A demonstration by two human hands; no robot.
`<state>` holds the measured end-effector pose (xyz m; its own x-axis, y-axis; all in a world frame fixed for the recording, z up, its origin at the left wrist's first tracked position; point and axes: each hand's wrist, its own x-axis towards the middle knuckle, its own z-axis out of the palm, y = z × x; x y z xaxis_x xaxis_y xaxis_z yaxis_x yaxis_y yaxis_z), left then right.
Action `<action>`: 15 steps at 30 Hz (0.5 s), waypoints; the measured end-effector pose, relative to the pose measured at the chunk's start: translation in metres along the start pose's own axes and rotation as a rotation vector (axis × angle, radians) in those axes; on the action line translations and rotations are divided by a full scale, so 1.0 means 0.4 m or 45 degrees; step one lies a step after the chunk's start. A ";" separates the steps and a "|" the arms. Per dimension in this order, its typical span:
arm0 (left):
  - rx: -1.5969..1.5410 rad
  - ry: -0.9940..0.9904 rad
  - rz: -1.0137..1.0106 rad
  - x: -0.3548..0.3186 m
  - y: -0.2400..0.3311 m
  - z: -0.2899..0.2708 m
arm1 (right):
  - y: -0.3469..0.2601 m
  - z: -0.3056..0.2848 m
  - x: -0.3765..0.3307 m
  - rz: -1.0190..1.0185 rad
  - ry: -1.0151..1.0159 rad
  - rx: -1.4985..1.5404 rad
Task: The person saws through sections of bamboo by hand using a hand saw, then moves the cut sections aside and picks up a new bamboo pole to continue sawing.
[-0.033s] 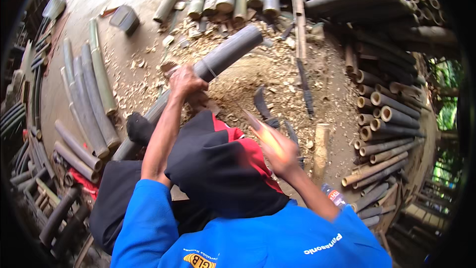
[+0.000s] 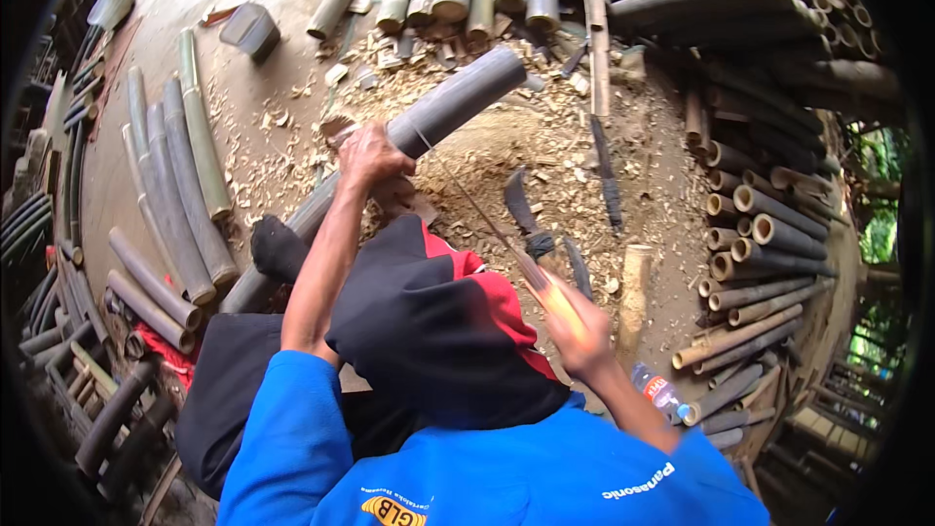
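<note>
A thick grey bamboo pole (image 2: 463, 93) slants across in front of me, its far end raised to the upper right. My left hand (image 2: 373, 158) is closed around it near the middle. In my right hand (image 2: 581, 333), slightly blurred, is the wooden handle of a hand saw (image 2: 475, 207). The saw's thin blade runs up and left to a pale line across the bamboo, just beyond my left hand. A dark-covered foot (image 2: 279, 249) rests against the pole's lower part. My knee in black and red cloth (image 2: 409, 302) lies between my arms.
Wood chips (image 2: 575, 175) cover the ground ahead. A curved dark blade (image 2: 518, 200) and a long knife (image 2: 606, 175) lie there, beside a short bamboo piece (image 2: 635, 282). Stacked bamboo (image 2: 779, 234) stands right, more poles (image 2: 185, 205) left. A plastic bottle (image 2: 658, 390) is near my right forearm.
My right hand has drawn the saw back a little, toward the lower right. More of its blade now shows against the chips. My left hand keeps its grip on the bamboo.
</note>
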<state>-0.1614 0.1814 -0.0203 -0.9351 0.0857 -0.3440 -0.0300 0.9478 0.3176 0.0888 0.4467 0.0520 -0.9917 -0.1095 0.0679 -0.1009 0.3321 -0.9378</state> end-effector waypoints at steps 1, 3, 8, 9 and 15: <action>0.000 0.025 0.049 0.004 0.013 0.005 | 0.025 -0.019 -0.018 -0.018 0.022 -0.050; -0.032 -0.039 0.010 0.014 -0.026 0.007 | 0.048 0.001 -0.063 -0.025 0.077 -0.131; -0.014 0.008 0.062 0.013 0.017 0.037 | 0.091 0.177 0.292 0.153 0.208 -0.053; -0.089 -0.108 0.024 0.023 0.008 0.034 | 0.104 0.185 0.278 0.173 0.199 -0.008; -0.511 0.203 0.454 0.113 0.174 -0.053 | 0.101 0.190 0.285 0.147 0.263 -0.077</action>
<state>-0.2131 0.2447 0.0050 -0.9529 0.3024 -0.0255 0.1950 0.6747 0.7118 -0.0223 0.3763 -0.0040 -0.9917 0.1241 0.0352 0.0157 0.3871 -0.9219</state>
